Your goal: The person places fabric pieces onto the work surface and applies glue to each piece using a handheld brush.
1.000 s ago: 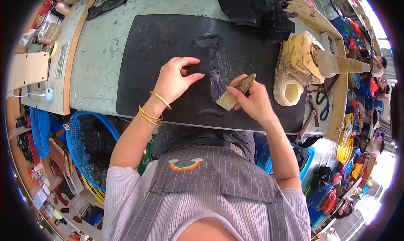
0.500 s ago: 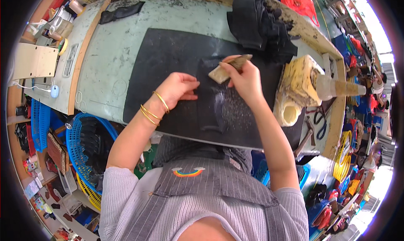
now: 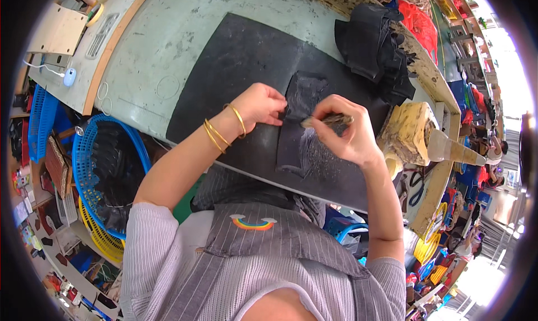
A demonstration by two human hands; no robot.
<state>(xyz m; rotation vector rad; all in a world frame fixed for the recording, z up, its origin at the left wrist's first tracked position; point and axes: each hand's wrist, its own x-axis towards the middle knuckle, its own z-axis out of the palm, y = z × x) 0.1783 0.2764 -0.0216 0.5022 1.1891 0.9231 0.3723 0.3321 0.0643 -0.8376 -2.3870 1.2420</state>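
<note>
A long black piece point(image 3: 292, 144), which looks like leather, lies on a dark mat point(image 3: 224, 68) and has a glossy, wet-looking patch and pale specks near it. My left hand point(image 3: 260, 105), with gold bangles on its wrist, has its fingertips pinched at the left edge of this piece. Over the right side of the piece, my right hand point(image 3: 353, 136) grips a flat, stained brush point(image 3: 339, 119). Its tip points left and is close to the surface; whether it touches cannot be made out.
To the right stands a yellowish, crusted container point(image 3: 408, 125) with a translucent bottle point(image 3: 454, 148) against it. Black pieces point(image 3: 370, 46) are heaped at the far right. Scissors point(image 3: 416, 187) lie near the container. A blue basket point(image 3: 78, 172) of dark pieces stands at the left.
The view has shifted and turned. My right hand has come nearer along the piece, and the brush has tilted so less of its pale end shows. My left hand stays at the piece's left edge.
</note>
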